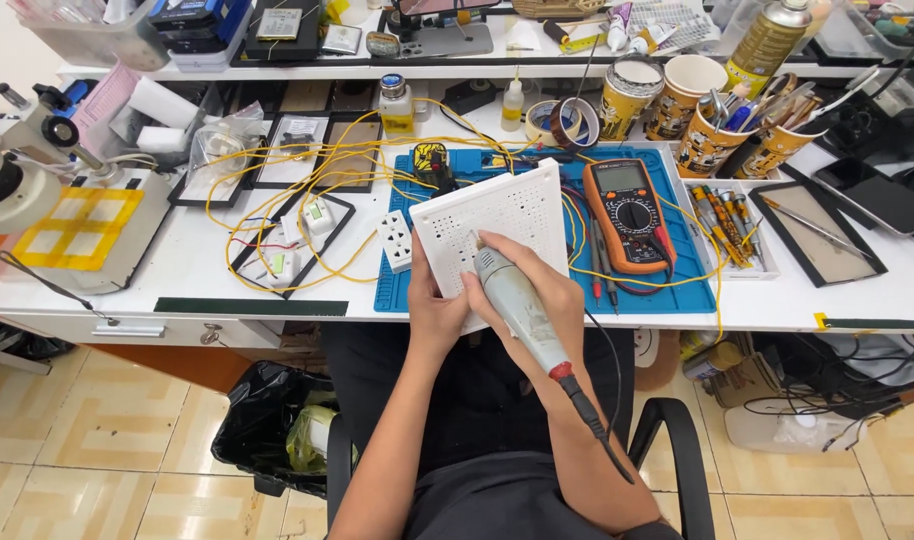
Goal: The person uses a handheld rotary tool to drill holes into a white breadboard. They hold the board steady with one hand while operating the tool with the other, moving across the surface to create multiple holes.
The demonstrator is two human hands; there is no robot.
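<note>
At the near edge of the white workbench [127, 290], a white perforated board [497, 225] is held tilted, its lower part overhanging the bench towards the seated person. The left hand [432, 310] is closed on the board's lower left edge, with the thumb laid on its face. The right hand [537, 290] is wrapped around a grey pen-shaped rotary tool [517, 305], gripped like a pencil; the tool's tip is set against the board's face near its lower middle, and its black cord [602, 430] runs back along the right forearm. Behind the board a blue work mat [667, 290] is spread on the bench, and an orange and grey multimeter [632, 215] lies on it just to the right of the board. A white wall socket [395, 240] lies just beside the board's left edge, and yellow wires [277, 200] are looped across the bench to the left of it and around the mat. Paper cups [707, 135] filled with hand tools stand at the right rear, a roll of tape [562, 122] stands near them, and a small tray of screwdrivers [722, 225] sits to the right of the multimeter. A microscope [22, 170] is seen at the far left. Below the bench, a black-lined waste bin [272, 425] stands on the tiled floor [97, 450], beside the person's left arm.
</note>
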